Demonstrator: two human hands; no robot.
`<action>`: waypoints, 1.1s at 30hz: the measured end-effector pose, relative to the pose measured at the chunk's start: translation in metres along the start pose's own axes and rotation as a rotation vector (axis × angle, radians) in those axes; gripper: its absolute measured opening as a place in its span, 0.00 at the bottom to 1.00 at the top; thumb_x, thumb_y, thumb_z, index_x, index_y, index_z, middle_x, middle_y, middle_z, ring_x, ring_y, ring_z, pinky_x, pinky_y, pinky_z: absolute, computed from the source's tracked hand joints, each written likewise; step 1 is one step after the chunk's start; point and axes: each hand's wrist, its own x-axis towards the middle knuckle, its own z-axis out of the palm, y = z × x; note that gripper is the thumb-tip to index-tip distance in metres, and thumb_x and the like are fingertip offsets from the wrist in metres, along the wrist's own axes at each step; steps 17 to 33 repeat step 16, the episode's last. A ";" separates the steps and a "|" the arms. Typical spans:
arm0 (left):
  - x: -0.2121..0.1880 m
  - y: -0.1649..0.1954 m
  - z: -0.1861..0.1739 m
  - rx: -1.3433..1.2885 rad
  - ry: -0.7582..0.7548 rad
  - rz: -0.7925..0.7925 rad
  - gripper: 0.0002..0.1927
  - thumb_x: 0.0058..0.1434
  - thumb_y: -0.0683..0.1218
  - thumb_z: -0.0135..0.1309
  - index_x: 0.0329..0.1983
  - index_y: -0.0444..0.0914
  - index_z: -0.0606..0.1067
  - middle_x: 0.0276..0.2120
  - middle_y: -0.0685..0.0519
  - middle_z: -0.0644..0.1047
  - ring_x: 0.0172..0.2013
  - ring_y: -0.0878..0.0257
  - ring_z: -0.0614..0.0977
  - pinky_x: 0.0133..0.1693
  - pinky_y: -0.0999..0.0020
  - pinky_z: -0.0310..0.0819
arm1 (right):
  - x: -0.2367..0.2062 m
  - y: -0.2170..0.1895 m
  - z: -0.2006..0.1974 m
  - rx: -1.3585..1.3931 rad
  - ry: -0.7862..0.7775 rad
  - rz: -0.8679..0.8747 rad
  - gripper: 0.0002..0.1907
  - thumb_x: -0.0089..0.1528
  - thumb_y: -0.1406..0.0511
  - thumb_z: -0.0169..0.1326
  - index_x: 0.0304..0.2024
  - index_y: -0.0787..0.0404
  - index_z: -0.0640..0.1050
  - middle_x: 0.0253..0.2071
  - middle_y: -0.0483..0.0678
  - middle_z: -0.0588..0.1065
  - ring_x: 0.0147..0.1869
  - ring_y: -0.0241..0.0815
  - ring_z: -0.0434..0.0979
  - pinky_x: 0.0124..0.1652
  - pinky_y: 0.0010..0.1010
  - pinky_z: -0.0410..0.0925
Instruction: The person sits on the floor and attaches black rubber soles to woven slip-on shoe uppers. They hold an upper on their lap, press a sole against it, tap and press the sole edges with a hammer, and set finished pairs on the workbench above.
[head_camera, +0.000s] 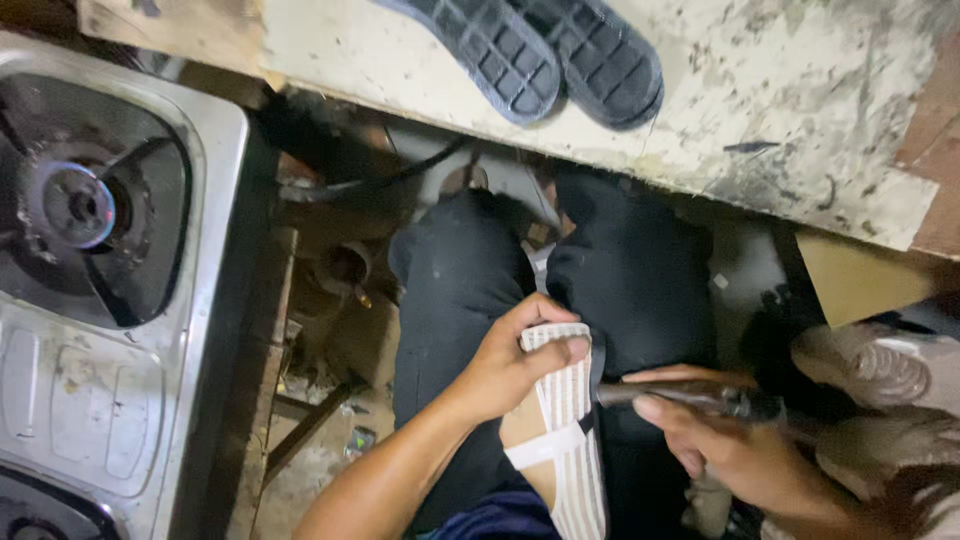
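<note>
Over the person's lap, the left hand (510, 365) grips a striped shoe upper (565, 420) at its top end; the right hand (735, 445) clasps a dark tool (690, 397) touching it. Two black soles (545, 50) lie at the workbench (800, 110) edge, a gas burner (75, 205) alongside.

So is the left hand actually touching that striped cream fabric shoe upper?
Touching. The head view shows the left hand gripping the striped cream fabric shoe upper, thumb pressed across its top edge.
</note>
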 end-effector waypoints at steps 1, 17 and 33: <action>-0.001 0.002 -0.004 -0.015 -0.036 0.006 0.10 0.64 0.39 0.60 0.45 0.36 0.73 0.40 0.57 0.77 0.41 0.71 0.78 0.43 0.73 0.74 | 0.006 0.005 -0.007 0.135 -0.035 0.099 0.18 0.60 0.62 0.59 0.49 0.68 0.81 0.14 0.48 0.70 0.15 0.37 0.66 0.17 0.30 0.60; -0.005 0.005 0.004 -0.012 -0.166 -0.110 0.18 0.60 0.40 0.63 0.50 0.37 0.71 0.37 0.55 0.78 0.39 0.71 0.78 0.42 0.72 0.74 | 0.015 -0.076 -0.006 -0.179 -0.052 0.162 0.24 0.57 0.54 0.60 0.53 0.58 0.85 0.11 0.47 0.66 0.11 0.35 0.61 0.14 0.31 0.58; -0.005 0.005 0.004 -0.012 -0.166 -0.110 0.18 0.60 0.40 0.63 0.50 0.37 0.71 0.37 0.55 0.78 0.39 0.71 0.78 0.42 0.72 0.74 | 0.015 -0.076 -0.006 -0.179 -0.052 0.162 0.24 0.57 0.54 0.60 0.53 0.58 0.85 0.11 0.47 0.66 0.11 0.35 0.61 0.14 0.31 0.58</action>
